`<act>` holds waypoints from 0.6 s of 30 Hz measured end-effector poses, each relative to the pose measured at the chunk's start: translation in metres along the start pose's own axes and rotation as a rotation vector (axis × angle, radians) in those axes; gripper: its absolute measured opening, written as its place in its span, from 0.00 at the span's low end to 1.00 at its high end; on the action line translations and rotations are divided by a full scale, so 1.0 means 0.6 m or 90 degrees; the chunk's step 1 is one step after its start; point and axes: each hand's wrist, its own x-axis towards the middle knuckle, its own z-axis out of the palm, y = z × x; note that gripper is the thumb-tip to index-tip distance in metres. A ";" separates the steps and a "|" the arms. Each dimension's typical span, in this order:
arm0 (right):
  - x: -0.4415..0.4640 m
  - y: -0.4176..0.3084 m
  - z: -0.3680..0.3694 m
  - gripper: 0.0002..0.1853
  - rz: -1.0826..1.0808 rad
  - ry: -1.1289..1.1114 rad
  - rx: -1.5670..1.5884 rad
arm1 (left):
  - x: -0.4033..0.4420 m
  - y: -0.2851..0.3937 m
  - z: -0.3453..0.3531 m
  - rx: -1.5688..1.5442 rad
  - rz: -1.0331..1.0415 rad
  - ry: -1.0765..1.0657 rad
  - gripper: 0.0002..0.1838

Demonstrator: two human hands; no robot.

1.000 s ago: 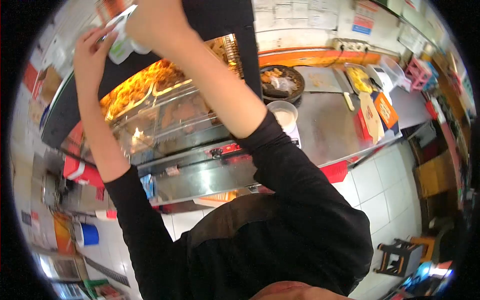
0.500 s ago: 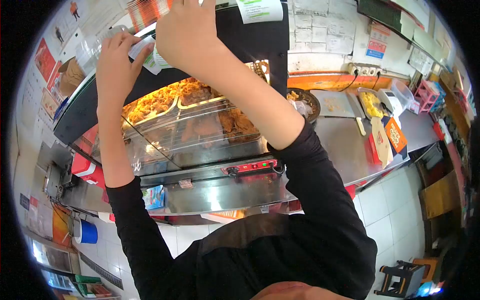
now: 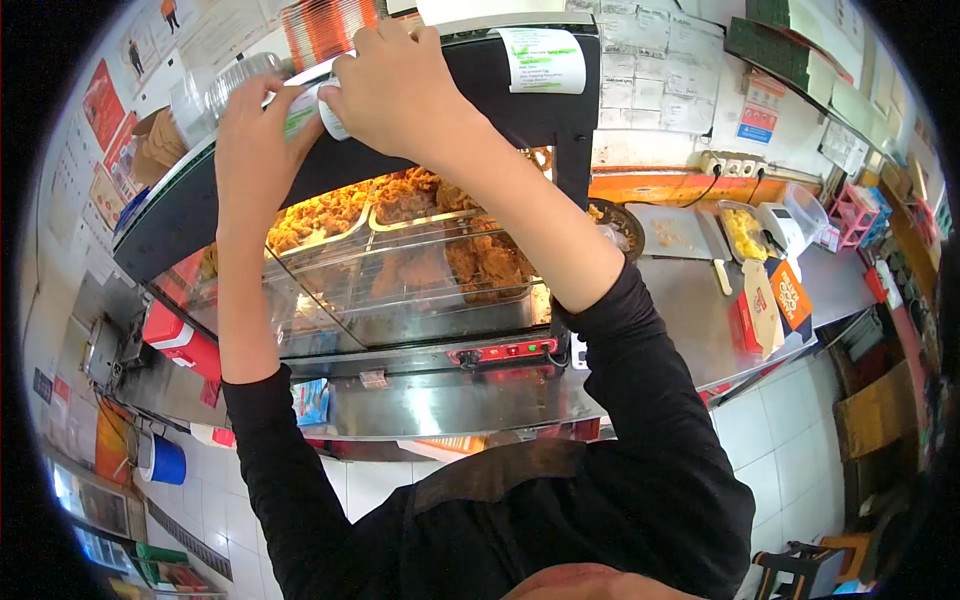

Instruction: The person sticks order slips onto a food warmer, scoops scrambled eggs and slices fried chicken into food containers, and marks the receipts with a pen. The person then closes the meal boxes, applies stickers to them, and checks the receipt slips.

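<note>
A small white paper label with green marks [image 3: 301, 112] lies against the black top panel of the food warmer [image 3: 440, 90]. My left hand [image 3: 257, 140] pinches its left side between thumb and fingers. At the label's right end my right hand [image 3: 400, 90] has its fingers curled on the paper, close beside the left. Another printed label [image 3: 541, 61] is on the panel further right. Behind the warmer's glass, fried chicken [image 3: 325, 218] sits in metal trays under warm light.
Clear plastic containers [image 3: 215, 95] stand behind my left hand. Right of the warmer, the steel counter [image 3: 690, 310] holds a pan [image 3: 622, 228], a knife [image 3: 722, 277], a tray of yellow food [image 3: 744, 233] and an orange box [image 3: 789, 295]. A red box [image 3: 182, 340] is at left.
The view has shifted, bringing the warmer's top and the second label into sight. My hands have come closer together on the small label, which is now more covered.
</note>
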 end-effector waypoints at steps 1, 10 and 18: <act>-0.003 0.002 0.012 0.14 0.004 0.069 0.060 | 0.003 0.001 0.002 -0.095 0.001 -0.025 0.19; 0.009 -0.001 0.017 0.13 0.031 0.048 0.042 | 0.002 -0.009 -0.006 -0.109 -0.018 -0.057 0.23; 0.005 -0.007 -0.010 0.13 0.137 0.061 -0.085 | 0.001 0.005 -0.001 -0.445 -0.110 -0.038 0.22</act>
